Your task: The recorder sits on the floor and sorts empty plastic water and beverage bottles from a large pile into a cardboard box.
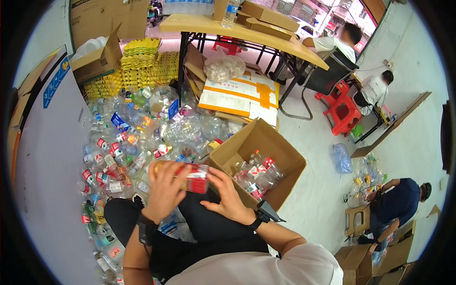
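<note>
My left hand (pixel 165 188) grips a plastic bottle with a red label (pixel 195 178), its fingers wrapped over the top. The bottle lies roughly level above my knees and looks slightly blurred. My right hand (pixel 226 199) is at the bottle's right end, thumb and fingers spread; whether the fingertips touch it is hard to tell. Just beyond my right hand stands an open cardboard box (pixel 285 178). Several clear bottles (pixel 262 172), some with red labels and caps, lie inside it. A large heap of empty plastic bottles (pixel 117 153) covers the floor to my left and ahead.
Yellow egg trays (pixel 142 60) are stacked behind the heap. A folding table (pixel 213 26) stands ahead, with a taped white carton (pixel 242 94) below it. A pale panel (pixel 53 160) rises at left. Red stools (pixel 338 107) and a seated person (pixel 395 203) are at right.
</note>
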Demonstrator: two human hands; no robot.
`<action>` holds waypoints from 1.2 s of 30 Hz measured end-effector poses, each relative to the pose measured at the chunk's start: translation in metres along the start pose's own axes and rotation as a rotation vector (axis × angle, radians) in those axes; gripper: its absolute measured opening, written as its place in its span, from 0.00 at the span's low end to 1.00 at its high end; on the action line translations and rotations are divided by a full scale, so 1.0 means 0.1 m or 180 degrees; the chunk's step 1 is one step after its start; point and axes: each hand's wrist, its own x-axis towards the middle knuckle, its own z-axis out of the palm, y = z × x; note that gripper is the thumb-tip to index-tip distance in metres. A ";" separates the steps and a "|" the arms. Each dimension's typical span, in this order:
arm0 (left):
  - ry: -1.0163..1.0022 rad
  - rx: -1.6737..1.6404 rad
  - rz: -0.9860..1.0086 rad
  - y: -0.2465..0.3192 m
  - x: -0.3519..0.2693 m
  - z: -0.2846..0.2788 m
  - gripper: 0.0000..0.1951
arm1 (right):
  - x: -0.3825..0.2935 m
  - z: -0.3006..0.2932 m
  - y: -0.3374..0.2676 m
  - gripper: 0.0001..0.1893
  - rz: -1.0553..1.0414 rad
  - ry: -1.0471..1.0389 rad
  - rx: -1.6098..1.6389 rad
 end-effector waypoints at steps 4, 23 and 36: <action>-0.0077 -0.0003 0.0096 0.20 0.04 0.09 0.35 | 0.04 -0.08 0.03 0.39 -0.0138 0.0009 -0.0321; 0.1105 -0.3135 -0.3044 -1.84 -1.13 0.91 0.19 | -1.23 -0.66 2.05 0.40 0.2427 0.2091 -0.1012; 0.0578 -0.3010 -0.3009 -1.29 -0.87 0.90 0.12 | -1.89 -0.42 2.72 0.39 0.3031 0.2135 -0.0393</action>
